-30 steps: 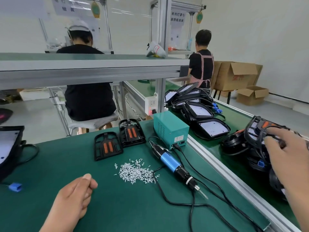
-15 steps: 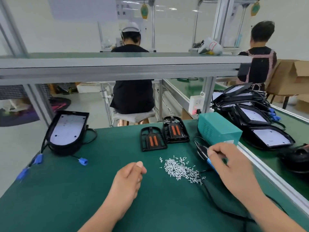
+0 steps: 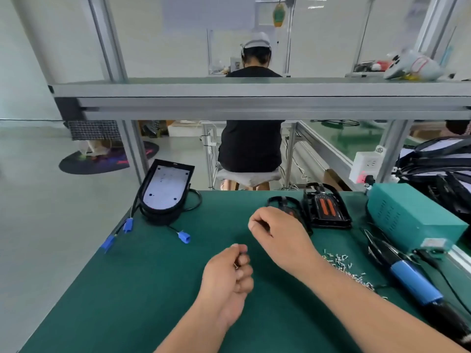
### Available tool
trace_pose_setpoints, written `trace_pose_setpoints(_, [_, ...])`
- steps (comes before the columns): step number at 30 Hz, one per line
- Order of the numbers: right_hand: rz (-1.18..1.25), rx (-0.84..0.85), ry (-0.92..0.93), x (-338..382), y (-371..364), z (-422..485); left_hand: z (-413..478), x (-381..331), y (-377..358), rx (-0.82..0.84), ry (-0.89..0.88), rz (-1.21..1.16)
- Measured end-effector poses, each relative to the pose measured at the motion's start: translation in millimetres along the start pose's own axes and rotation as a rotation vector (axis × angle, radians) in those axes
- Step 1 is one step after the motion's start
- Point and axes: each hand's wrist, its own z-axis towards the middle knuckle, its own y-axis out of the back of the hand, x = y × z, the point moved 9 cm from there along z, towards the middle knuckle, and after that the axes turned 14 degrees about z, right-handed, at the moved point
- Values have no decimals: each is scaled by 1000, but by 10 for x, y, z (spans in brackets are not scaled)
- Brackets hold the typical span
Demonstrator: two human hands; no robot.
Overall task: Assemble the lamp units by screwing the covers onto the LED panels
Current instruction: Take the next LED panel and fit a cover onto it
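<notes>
Letting go of the electric screwdriver, which now lies alone at four o'clock with its cable trailing, the right hand has swung across to the middle of the bench. It hovers in front of the nearer cover at twelve o'clock. Its fingers are curled under and seen from the back, so I cannot tell whether they pinch anything. The left hand has barely shifted: it is a loose fist at six o'clock, thumb pressed to forefinger over a small bright bit that I take to be a screw. My reading is that driving has not begun and a part is being fetched first. The LED panel sits untouched at ten o'clock, well apart from both hands, with its blue connectors spilled toward the edge. A second cover with orange strips lies at one o'clock, the green power box at two and the loose screws at three. A green mat covers the bench. Beyond the aluminium frame, a seated person works with their back turned, above a pale floor.
</notes>
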Motion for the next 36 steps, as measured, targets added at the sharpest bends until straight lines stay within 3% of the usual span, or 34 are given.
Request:
trace_pose_setpoints(9, [3,73,19,136,-793,829,51,-15,88,56,157,-555])
trace_pose_setpoints(18, [31,28,11,178,-1204,1736,50,15,128,105,180,-395])
trace_pose_setpoints(30, [-25,34,-63,10,-1527,2455,190,-11,146,132,253,-593])
trace_pose_setpoints(36, [176,-95,-72,-19,-1320,2406,146,-30,165,150,172,-367])
